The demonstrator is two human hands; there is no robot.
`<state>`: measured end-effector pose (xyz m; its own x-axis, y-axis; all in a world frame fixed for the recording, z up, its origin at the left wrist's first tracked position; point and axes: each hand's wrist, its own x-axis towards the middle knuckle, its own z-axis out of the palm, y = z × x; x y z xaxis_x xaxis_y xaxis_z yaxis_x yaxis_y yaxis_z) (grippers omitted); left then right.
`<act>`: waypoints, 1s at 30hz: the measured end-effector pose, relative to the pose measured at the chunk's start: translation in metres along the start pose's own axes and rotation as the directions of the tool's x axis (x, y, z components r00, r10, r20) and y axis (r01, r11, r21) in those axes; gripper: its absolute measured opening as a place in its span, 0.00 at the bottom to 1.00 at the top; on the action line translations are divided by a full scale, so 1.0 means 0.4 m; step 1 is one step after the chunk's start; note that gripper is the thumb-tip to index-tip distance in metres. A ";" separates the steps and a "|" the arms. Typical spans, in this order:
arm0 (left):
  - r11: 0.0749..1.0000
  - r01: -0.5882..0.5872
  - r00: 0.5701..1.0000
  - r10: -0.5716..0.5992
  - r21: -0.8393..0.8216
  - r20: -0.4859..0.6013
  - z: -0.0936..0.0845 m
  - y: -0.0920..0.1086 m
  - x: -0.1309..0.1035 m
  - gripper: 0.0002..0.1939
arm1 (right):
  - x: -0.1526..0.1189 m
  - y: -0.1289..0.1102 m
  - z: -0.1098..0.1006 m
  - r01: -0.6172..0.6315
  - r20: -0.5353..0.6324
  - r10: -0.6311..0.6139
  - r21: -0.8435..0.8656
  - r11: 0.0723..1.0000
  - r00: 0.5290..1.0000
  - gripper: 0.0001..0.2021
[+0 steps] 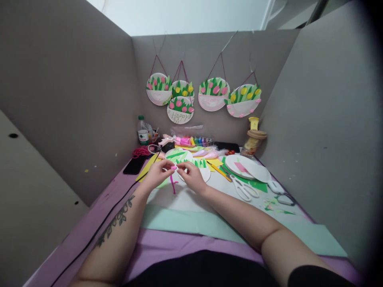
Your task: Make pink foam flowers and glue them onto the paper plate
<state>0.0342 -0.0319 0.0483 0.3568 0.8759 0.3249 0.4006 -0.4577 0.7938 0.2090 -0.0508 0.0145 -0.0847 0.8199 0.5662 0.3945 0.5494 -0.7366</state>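
My left hand (160, 173) and my right hand (190, 174) meet over the middle of the table. Between their fingertips is a small bright pink piece (174, 168), pinched from both sides; its exact shape is too small to tell. Just below it a magenta strand (173, 185) with a short side branch shows against the white surface. Behind my hands lie white paper plates (204, 173) with green paper leaves (200, 163) on them, partly hidden by my fingers.
White scissors (243, 188), a yellow cutter (220, 171) and stacked plates (260, 170) lie right. A dark phone (134, 165), magenta yarn (141, 152) and a bottle (143, 131) stand or lie left. Several decorated plates (212, 102) hang on the grey back panel. A black cable (113, 208) crosses the left side.
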 end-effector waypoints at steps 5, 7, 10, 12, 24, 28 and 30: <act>1.000 0.000 1.000 0.000 0.022 0.010 0.008 0.020 -0.006 0.17 | 0.001 -0.007 -0.002 0.004 -0.016 -0.003 0.025 1.000 1.000 0.07; 1.000 -0.010 1.000 0.010 0.021 -0.007 0.010 0.017 -0.006 0.17 | 0.000 -0.006 0.000 0.008 -0.016 -0.007 0.026 1.000 1.000 0.07; 1.000 -0.029 0.999 0.029 0.009 -0.018 0.014 0.010 -0.006 0.16 | 0.001 -0.004 -0.001 0.020 -0.019 -0.019 0.024 1.000 1.000 0.07; 0.999 -0.026 1.000 0.026 -0.023 -0.011 0.016 0.005 -0.006 0.15 | 0.001 -0.002 -0.004 0.029 -0.022 -0.028 0.020 0.999 0.999 0.08; 0.993 -0.117 0.989 0.115 -0.010 -0.096 0.028 -0.013 -0.008 0.12 | 0.001 0.016 -0.010 0.039 -0.017 -0.038 0.048 0.998 0.999 0.07; 0.987 -0.158 0.981 0.155 -0.015 -0.117 0.032 -0.014 -0.010 0.09 | 0.004 0.015 -0.009 -0.036 -0.006 0.037 0.071 0.997 0.999 0.07; 0.986 -0.166 0.978 0.162 -0.024 -0.129 0.036 -0.016 -0.010 0.09 | 0.005 0.012 -0.010 -0.075 0.006 0.075 0.097 0.992 0.997 0.06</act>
<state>0.0422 -0.0346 0.0346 0.3053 0.8025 0.5127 0.3157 -0.5932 0.7406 0.2143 -0.0471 0.0134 -0.0606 0.8599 0.5069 0.3093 0.4990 -0.8095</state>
